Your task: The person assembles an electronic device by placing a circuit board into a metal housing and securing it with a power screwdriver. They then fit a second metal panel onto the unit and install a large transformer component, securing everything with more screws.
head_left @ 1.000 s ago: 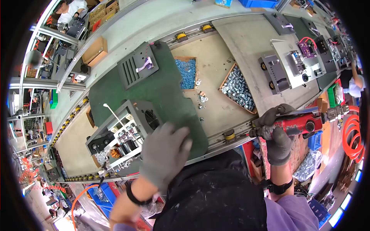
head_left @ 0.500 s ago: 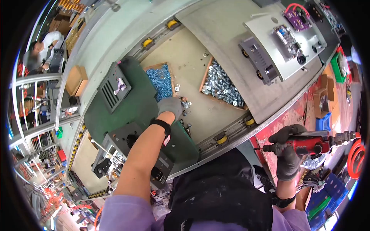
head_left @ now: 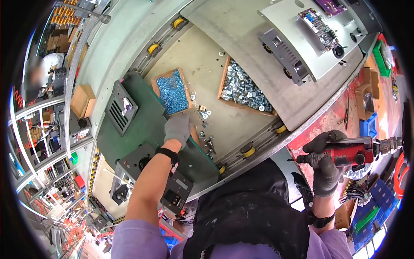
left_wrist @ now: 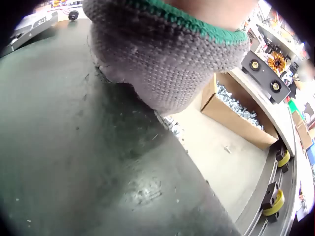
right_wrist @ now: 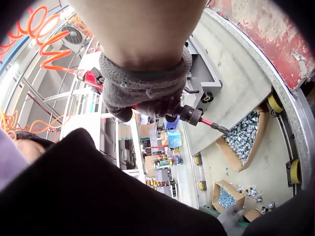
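My left gloved hand [head_left: 177, 129] is over the right edge of the green board [head_left: 148, 101], just below the cardboard box of small blue screws [head_left: 172, 93]. Its fingertips are not clear, and in the left wrist view the glove [left_wrist: 152, 64] hides them. Loose screws and washers [head_left: 205, 114] lie close on its right. My right gloved hand [head_left: 325, 164] grips a red power screwdriver [head_left: 345, 153], its bit pointing left. In the right wrist view the black bit [right_wrist: 219, 128] appears in front of the box of larger silver screws [right_wrist: 243, 137].
A second box of silver screws [head_left: 246, 88] sits right of the blue ones. A metal panel with a circuit board [head_left: 319, 30] lies upper right. A slotted grey panel [head_left: 122, 108] and a dark equipment housing [head_left: 177, 190] are on the left. Rollers [head_left: 249, 151] line the rail.
My left hand went from beside the housing to the loose screws, then shifted slightly down and left. The right hand with the screwdriver sits lower and further right in the view, which has also shifted.
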`<state>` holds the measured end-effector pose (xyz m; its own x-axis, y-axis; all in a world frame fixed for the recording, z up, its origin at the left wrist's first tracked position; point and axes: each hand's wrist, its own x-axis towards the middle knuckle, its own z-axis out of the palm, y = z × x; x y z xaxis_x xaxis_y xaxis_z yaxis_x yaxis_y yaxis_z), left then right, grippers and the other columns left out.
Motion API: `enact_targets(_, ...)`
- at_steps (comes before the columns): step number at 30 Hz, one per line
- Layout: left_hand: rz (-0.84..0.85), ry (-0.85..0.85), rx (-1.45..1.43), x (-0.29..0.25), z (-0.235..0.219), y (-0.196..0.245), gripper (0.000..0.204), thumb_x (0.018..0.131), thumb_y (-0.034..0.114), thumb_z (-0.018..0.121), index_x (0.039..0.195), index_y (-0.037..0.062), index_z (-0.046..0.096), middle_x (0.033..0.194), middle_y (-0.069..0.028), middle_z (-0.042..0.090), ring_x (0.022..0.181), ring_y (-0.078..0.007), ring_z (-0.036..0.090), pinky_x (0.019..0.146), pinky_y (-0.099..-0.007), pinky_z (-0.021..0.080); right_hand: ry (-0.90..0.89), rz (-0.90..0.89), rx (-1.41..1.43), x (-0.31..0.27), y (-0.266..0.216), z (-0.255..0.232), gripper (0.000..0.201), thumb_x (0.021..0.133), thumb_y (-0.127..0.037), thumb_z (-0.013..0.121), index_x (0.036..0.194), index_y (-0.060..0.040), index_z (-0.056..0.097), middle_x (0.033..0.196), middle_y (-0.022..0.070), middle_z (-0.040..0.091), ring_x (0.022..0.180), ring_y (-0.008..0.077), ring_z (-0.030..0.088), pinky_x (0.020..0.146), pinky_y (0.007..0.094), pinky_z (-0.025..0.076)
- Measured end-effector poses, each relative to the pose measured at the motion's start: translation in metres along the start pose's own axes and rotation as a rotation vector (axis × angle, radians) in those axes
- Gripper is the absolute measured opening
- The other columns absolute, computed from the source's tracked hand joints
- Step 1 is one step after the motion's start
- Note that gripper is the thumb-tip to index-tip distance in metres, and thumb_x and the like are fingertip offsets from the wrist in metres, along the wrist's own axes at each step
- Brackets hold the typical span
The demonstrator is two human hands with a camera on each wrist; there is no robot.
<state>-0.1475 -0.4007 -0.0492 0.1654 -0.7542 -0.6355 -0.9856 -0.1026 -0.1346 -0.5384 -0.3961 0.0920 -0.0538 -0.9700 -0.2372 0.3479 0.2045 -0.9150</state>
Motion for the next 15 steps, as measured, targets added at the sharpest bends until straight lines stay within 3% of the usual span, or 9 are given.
enact_targets(3,-0.101,-0.035,0.014,-0.003,0.001,0.004,0.023,0.085,0.025,0.059,0.102,0.0118,0.067,0.104,-0.011,0.068,0.096,-0.0301,0.066,0.075,-0.0432,0.054,-0.038,-0.021,-0.002,0.002,0.0,0.004,0.061,0.071,-0.023,0.08,0.118,-0.005,0.045,0.088,0.0094,0.056,0.079,0.023,0.062,0.069,0.0373,0.055)
enact_targets(6,-0.161,-0.101,0.065,0.0,-0.003,0.007,0.02,0.085,0.022,0.058,0.099,0.0112,0.067,0.101,-0.0108,0.068,0.093,-0.0311,0.067,0.073,-0.043,0.055,-0.029,0.009,0.018,0.003,-0.005,0.012,0.06,0.071,-0.021,0.08,0.117,-0.0044,0.046,0.087,0.0098,0.056,0.079,0.0236,0.062,0.065,0.0364,0.056)
enact_targets(10,-0.157,-0.143,0.065,-0.003,-0.009,0.006,0.018,0.084,0.019,0.058,0.098,0.0104,0.067,0.098,-0.0116,0.069,0.091,-0.0317,0.067,0.072,-0.0425,0.055,-0.059,-0.044,-0.009,0.006,-0.006,0.01,0.052,0.072,-0.01,0.073,0.116,-0.0039,0.046,0.085,0.0099,0.056,0.077,0.024,0.062,0.063,0.036,0.057)
enact_targets(15,-0.171,-0.089,0.011,-0.01,0.002,-0.005,0.023,0.087,0.027,0.058,0.1,0.0103,0.066,0.102,-0.0125,0.067,0.095,-0.0304,0.066,0.075,-0.0428,0.054,-0.015,-0.067,-0.135,0.008,-0.013,0.01,0.047,0.071,-0.001,0.066,0.114,-0.0037,0.045,0.084,0.0093,0.056,0.074,0.0226,0.062,0.065,0.0364,0.056)
